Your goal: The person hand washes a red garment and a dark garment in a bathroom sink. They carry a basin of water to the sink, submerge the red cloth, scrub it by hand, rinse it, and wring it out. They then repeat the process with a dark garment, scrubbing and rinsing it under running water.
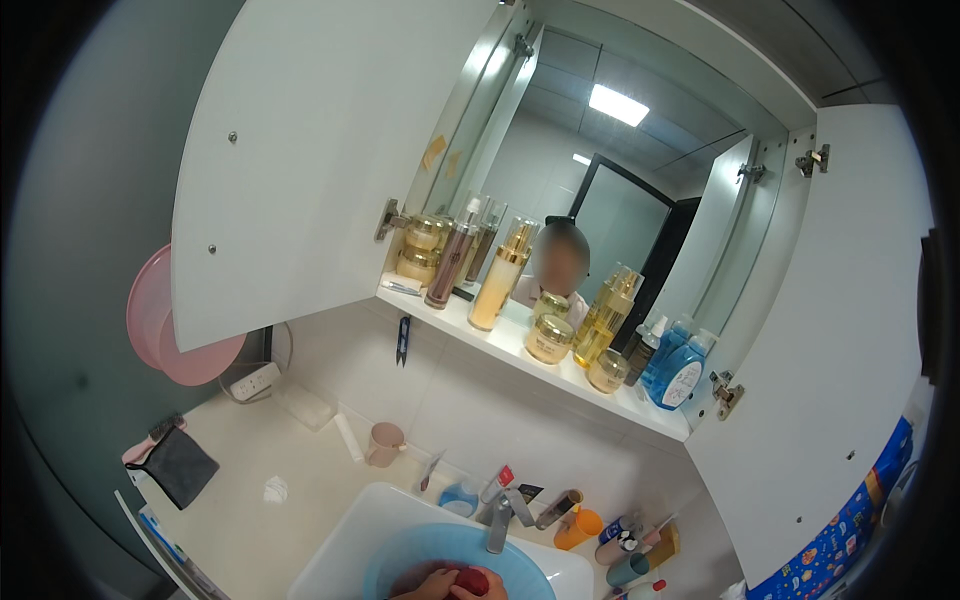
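Both of my hands are low in the head view, inside a light blue plastic basin (457,534) set in the white sink (375,504). My left hand (431,583) and my right hand (486,586) press from either side on a dark red bundle, apparently wet cloth (470,579). The picture's lower edge cuts off part of both hands. More dark red material, perhaps in water, shows beside my left hand. A metal faucet (499,525) reaches over the basin's far rim.
A mirror cabinet (517,345) hangs above with both doors open, bottles and jars on its shelf. Behind the sink stand an orange cup (579,529), a pink mug (386,444) and several toiletries. A dark pouch (180,466) lies on the left counter.
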Tool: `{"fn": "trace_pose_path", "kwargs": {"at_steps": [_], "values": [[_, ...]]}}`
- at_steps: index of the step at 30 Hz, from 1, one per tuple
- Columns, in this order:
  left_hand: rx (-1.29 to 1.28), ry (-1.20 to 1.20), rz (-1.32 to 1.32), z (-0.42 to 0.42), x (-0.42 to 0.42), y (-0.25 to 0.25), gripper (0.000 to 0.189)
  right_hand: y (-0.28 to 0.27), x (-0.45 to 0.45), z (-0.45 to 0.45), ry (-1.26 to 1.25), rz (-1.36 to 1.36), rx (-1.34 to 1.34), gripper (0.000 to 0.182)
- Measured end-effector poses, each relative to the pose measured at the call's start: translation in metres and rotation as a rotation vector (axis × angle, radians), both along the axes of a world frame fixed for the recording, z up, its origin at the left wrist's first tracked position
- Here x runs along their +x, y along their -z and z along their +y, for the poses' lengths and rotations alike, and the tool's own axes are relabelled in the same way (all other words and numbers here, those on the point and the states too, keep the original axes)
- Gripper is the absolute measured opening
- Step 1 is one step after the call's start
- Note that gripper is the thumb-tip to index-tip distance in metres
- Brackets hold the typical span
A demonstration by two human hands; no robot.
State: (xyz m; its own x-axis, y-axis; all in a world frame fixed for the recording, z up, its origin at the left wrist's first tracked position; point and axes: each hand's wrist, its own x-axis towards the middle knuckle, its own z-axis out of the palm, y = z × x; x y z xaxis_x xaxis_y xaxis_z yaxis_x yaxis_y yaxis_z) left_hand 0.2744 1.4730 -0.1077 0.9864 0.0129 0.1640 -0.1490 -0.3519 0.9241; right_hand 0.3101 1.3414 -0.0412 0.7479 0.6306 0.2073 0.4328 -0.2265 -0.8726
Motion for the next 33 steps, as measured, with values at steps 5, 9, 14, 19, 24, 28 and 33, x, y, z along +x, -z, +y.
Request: {"fn": "trace_pose_path", "kwargs": {"at_steps": [5,9,14,19,24,28,33], "values": [[0.021,0.003,-0.003,-0.002,0.004,0.007,0.048,0.008,0.0,-0.006,0.074,0.038,0.007,0.032],[0.051,-0.049,-0.043,-0.003,0.004,0.035,0.045,0.0,0.002,-0.008,0.166,0.058,-0.043,0.031],[-0.071,-0.159,-0.247,-0.007,-0.014,0.019,0.034,-0.043,-0.033,-0.002,0.109,-0.285,-0.095,0.03],[0.135,-0.115,-0.217,-0.005,-0.029,-0.016,0.04,-0.044,-0.044,0.009,0.215,-0.458,-0.149,0.031],[-0.244,-0.302,0.065,-0.023,-0.003,0.002,0.036,-0.024,0.001,0.009,0.272,-0.073,-0.102,0.029],[-1.111,-0.077,0.183,-0.026,-0.001,-0.02,0.028,-0.036,-0.028,0.001,0.18,-0.312,-0.102,0.029],[-1.304,-0.121,0.379,-0.026,0.007,-0.017,0.027,-0.042,-0.017,0.007,0.072,-0.351,-0.146,0.031]]}}
